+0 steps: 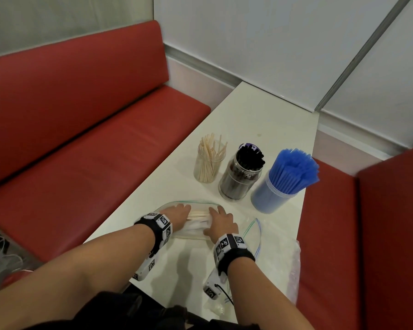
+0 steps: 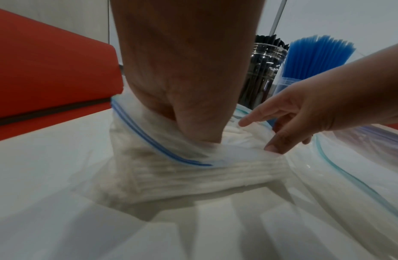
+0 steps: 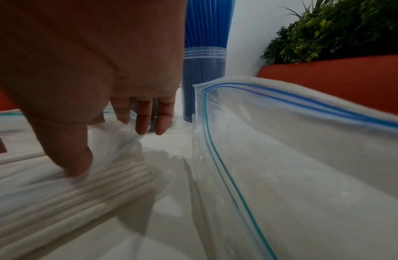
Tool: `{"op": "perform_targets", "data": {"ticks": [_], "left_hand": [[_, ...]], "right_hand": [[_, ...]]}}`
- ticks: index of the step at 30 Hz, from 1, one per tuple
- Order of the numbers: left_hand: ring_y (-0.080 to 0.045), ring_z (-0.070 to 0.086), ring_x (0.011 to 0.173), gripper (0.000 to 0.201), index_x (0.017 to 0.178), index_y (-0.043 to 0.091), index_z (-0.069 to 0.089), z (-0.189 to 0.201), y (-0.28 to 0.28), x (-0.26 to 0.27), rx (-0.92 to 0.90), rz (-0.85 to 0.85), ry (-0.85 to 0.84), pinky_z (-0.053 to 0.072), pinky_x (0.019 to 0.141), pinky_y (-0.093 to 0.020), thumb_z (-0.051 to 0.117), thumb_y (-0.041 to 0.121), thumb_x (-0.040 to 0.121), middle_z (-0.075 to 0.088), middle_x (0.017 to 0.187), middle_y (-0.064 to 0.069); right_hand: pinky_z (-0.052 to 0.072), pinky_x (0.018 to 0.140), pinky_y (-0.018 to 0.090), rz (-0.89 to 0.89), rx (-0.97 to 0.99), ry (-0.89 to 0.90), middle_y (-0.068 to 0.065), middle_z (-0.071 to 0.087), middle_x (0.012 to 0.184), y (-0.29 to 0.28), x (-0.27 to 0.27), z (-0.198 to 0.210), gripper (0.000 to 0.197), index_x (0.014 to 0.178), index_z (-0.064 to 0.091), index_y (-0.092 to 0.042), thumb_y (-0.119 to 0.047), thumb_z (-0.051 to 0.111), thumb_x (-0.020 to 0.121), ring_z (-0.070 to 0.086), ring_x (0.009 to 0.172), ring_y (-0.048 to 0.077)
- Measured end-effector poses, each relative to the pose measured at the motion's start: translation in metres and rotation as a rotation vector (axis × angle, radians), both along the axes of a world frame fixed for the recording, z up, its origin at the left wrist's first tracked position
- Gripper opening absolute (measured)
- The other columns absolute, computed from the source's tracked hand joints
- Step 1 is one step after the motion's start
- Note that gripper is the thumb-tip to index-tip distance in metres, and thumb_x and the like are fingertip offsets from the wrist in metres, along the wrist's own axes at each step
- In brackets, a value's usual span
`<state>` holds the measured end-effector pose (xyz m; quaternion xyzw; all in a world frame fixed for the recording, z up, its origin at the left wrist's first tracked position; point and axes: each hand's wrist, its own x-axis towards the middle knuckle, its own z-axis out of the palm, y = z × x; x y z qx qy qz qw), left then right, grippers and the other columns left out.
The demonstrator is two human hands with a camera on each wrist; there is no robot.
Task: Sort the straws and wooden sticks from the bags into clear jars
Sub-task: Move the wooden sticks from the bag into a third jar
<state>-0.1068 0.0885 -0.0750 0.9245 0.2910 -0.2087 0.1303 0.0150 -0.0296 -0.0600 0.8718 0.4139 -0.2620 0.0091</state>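
L hand [image 2: 186, 73] fingertips hidden in zip bag [image 2: 135, 158]; blue straws [image 3: 206, 22] cut off at top in R wrist view.

A long red bench [image 1: 81, 120] runs along the left side of a white table [image 1: 248, 110]. Another red seat [image 1: 372, 234] stands on the right side of the table. The far end of the table reaches a white wall [image 1: 272, 44]. A grey strip [image 1: 358, 55] runs slanted up the wall. Some thin white cables [image 1: 0, 253] lie low down on the left, beside the bench. In the right wrist view, a bushy green plant [image 3: 338, 29] shows just behind the top of the red seat.
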Motion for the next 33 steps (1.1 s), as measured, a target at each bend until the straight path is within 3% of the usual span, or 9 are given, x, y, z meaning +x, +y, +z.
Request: {"op": "perform_targets", "data": {"ticks": [4,7,10,13,19,22,26,30,33], "left_hand": [[-0.032,0.061,0.104,0.033,0.126,0.01,0.046,0.005,0.001,0.007,0.044,-0.046,-0.037,0.047,0.079,-0.038,0.047,0.028,0.098,0.059,0.118,-0.014],[-0.032,0.061,0.105,0.03,0.123,0.008,0.049,0.007,-0.001,0.016,0.044,-0.085,-0.068,0.046,0.081,-0.038,0.047,0.027,0.099,0.06,0.118,-0.014],[-0.032,0.062,0.1,0.027,0.121,0.009,0.047,0.005,-0.003,0.019,0.025,-0.094,-0.109,0.043,0.074,-0.037,0.043,0.027,0.101,0.061,0.112,-0.014],[-0.03,0.063,0.095,0.031,0.117,0.013,0.049,0.004,-0.003,0.014,0.029,-0.076,-0.156,0.043,0.069,-0.035,0.043,0.038,0.1,0.064,0.106,-0.011],[-0.03,0.064,0.093,0.029,0.121,0.013,0.048,0.014,-0.006,0.025,-0.139,0.016,-0.23,0.049,0.079,-0.038,0.054,0.026,0.096,0.066,0.106,-0.012],[-0.032,0.064,0.089,0.029,0.12,0.01,0.047,0.02,-0.011,0.039,-0.089,-0.023,-0.241,0.047,0.071,-0.039,0.046,0.032,0.1,0.065,0.102,-0.014],[-0.031,0.063,0.093,0.028,0.109,0.008,0.054,0.026,-0.007,0.038,-0.122,0.012,-0.357,0.047,0.077,-0.037,0.05,0.033,0.099,0.066,0.104,-0.014],[-0.016,0.056,0.063,0.02,0.08,0.015,0.054,0.036,0.005,0.04,-0.385,0.181,-0.642,0.041,0.06,-0.032,0.057,0.03,0.093,0.059,0.071,-0.003],[-0.007,0.044,0.051,0.03,0.065,0.024,0.048,0.046,0.015,0.05,-0.473,0.285,-0.744,0.036,0.056,-0.029,0.059,0.033,0.091,0.05,0.059,0.006]], "right_hand": [[0.035,0.115,0.037,-0.085,0.048,0.16,0.005,0.001,0.168,0.004,0.002,-0.002,0.087,0.16,0.019,-0.021,-0.016,0.07,0.09,0.03,0.145,0.035],[0.029,0.114,0.029,-0.312,0.293,0.333,0.014,0.029,0.159,0.008,0.005,-0.001,0.072,0.149,0.042,-0.008,-0.026,0.076,0.088,0.034,0.144,0.027],[0.039,0.099,0.027,-0.507,0.468,0.331,0.014,0.047,0.137,0.01,0.012,0.003,0.046,0.125,0.061,-0.009,-0.027,0.077,0.087,0.054,0.117,0.026],[0.041,0.088,0.025,-0.522,0.417,0.356,0.013,0.043,0.131,0.014,0.018,0.004,0.044,0.124,0.06,-0.011,-0.018,0.079,0.085,0.055,0.107,0.026],[0.047,0.1,0.03,-0.405,0.464,0.414,0.014,0.058,0.128,0.015,0.018,0.006,0.058,0.135,0.061,-0.013,0.008,0.064,0.08,0.058,0.116,0.027],[0.049,0.072,0.011,-0.527,0.599,0.46,0.004,0.067,0.105,0.014,0.023,0.005,0.045,0.113,0.072,-0.016,0.01,0.058,0.078,0.062,0.09,0.016],[0.056,0.07,0.039,-0.901,0.695,0.435,0.01,0.066,0.078,0.011,0.032,0.0,0.029,0.086,0.074,-0.014,0.006,0.053,0.084,0.06,0.074,0.028],[0.057,0.088,0.046,-0.807,0.528,0.53,0.022,0.066,0.117,0.005,0.04,-0.001,0.03,0.114,0.07,-0.011,0.001,0.061,0.088,0.062,0.095,0.032],[0.041,0.11,0.043,-0.376,0.2,0.385,0.017,0.038,0.151,0.016,0.036,0.018,0.078,0.15,0.042,-0.024,-0.024,0.078,0.081,0.044,0.134,0.037]]}}
